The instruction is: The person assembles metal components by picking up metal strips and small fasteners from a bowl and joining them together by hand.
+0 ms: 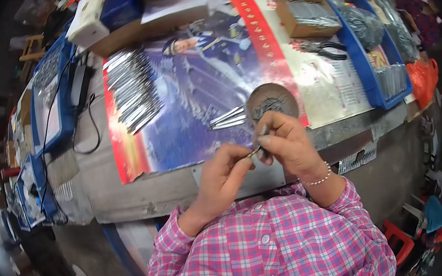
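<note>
My left hand [222, 172] pinches a small, thin metal piece [253, 152] between thumb and fingertips, just above the table's near edge. At its other end my right hand [288, 143] closes its thumb and fingers on the same piece, whose exact kind is too small to make out. Right behind the hands stands a round brown dish [291, 96] holding many tiny dark metal parts [269, 105]. Several slim silver metal pieces [228, 118] lie fanned out to the left of the dish. Farther left, a long pile of similar silver pieces [134, 88] rests on the poster [188, 136].
Pliers [332, 52] with black handles lie at the right, near a cardboard box [288, 19] of silver pieces. Blue trays flank the table, one at the right [374, 94] and one at the left [67, 126]. A black cable [96, 120] loops beside the left tray.
</note>
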The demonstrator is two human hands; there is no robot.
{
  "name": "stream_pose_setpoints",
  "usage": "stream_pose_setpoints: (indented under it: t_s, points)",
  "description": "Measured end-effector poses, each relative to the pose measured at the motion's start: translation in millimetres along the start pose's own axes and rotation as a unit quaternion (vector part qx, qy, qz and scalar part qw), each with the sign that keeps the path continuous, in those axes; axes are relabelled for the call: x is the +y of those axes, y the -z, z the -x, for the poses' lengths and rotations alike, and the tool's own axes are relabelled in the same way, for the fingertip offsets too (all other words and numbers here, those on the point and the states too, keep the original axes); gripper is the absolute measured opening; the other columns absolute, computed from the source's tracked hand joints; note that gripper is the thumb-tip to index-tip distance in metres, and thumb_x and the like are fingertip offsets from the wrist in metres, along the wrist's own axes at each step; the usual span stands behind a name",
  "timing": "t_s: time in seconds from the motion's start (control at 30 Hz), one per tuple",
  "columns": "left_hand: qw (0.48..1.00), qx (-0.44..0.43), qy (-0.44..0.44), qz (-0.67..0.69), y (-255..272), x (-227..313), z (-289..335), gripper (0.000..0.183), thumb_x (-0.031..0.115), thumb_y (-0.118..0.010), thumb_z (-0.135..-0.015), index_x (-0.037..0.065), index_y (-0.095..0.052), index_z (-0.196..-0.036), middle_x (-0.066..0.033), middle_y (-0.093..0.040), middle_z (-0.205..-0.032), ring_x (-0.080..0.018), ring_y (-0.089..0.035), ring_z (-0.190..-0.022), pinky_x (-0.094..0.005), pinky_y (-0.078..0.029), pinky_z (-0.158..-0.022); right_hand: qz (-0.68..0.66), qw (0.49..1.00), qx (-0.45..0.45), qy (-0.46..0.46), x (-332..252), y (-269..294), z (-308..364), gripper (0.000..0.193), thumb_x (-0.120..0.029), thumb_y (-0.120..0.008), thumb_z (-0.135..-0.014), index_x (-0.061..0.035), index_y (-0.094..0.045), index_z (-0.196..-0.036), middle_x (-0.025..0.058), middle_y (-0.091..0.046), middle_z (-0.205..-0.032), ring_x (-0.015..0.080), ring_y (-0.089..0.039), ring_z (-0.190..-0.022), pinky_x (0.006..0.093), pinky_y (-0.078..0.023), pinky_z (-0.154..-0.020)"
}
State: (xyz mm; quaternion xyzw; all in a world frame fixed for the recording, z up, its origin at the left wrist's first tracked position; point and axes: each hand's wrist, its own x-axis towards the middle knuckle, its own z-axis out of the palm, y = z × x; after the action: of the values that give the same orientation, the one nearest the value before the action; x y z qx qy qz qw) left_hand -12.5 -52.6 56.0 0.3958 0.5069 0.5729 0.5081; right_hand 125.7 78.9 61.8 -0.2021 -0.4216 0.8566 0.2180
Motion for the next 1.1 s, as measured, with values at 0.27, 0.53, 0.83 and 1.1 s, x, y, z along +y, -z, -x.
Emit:
stream_pose_setpoints:
  t_s: [0.27, 0.53, 0.83, 1.1]
  points:
    - [0.99, 0.119, 0.002, -0.075, -11, -9, 7, 0.009, 0.005, -0.055, -0.092, -0.001, -0.056, -0.098, -0.0056, -0.06, -0.08, -0.0057, -0.049, -0.064, -0.0201, -0.041, -0.057, 0.348, 0.929, -0.002, 0.126, 4, -5, 10, 0.012, -0.01, -0.058, -0.088, -0.001, -0.052, -0.092, 0.0055, -0.059, -0.073, 0.0107, -0.057, -0.067, 0.0281, -0.046, -0.06]
    - [0.997, 0.065, 0.03, -0.031, -18, 10, 2, 0.013, 0.012, -0.055, -0.094, 0.0, -0.056, -0.099, -0.0058, -0.06, -0.082, -0.0093, -0.05, -0.065, -0.0223, -0.04, -0.059, 0.278, 0.952, -0.008, 0.13, 1, 1, 18, 0.014, -0.012, -0.057, -0.088, 0.0005, -0.052, -0.091, 0.0074, -0.059, -0.072, 0.0135, -0.058, -0.065, 0.0288, -0.046, -0.059]
    - [0.995, 0.053, 0.076, -0.028, -19, 7, -2, 0.016, 0.014, -0.056, -0.095, 0.002, -0.06, -0.104, -0.0021, -0.059, -0.087, -0.0073, -0.049, -0.071, -0.0214, -0.04, -0.064, 0.386, 0.907, -0.022, 0.169, -4, 8, 19, 0.016, -0.015, -0.054, -0.09, -0.0012, -0.05, -0.096, 0.013, -0.057, -0.078, 0.0268, -0.059, -0.067, 0.0361, -0.045, -0.06]
    - [0.997, 0.045, 0.063, -0.017, -19, 7, -2, 0.015, 0.013, -0.056, -0.094, 0.002, -0.06, -0.103, -0.001, -0.059, -0.085, -0.0067, -0.048, -0.07, -0.0201, -0.039, -0.062, 0.392, 0.905, -0.002, 0.167, -1, 5, 21, 0.013, -0.012, -0.054, -0.091, -0.0009, -0.049, -0.095, 0.0123, -0.057, -0.074, 0.0256, -0.059, -0.064, 0.0356, -0.045, -0.058]
